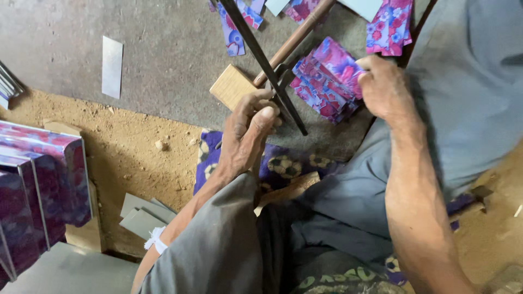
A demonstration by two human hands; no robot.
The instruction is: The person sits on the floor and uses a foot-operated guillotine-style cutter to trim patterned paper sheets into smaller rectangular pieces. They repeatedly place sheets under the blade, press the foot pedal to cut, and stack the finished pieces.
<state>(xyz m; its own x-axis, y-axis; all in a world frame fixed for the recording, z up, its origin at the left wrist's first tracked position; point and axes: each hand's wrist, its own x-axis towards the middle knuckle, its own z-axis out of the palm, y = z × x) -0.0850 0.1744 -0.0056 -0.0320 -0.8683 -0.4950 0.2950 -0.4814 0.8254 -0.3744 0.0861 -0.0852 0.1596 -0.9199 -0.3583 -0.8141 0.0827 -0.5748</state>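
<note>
The person is sitting on a purple mat with grey trouser legs closest to us. The left hand is curling its fingers tight around the dark shears. The right hand is pinching a stack of flowery strips beside the blades. A wooden block is lying just past the left hand. Farther off, a grey strip is lying on the floor.

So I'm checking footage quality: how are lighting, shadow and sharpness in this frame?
Head view: soft, even daylight with no glare; the left hand and dark metal blade are fairly sharp; the right hand on the floral sheet stack is slightly smeared; a dim shadow sits beside the patterned boxes.
</note>
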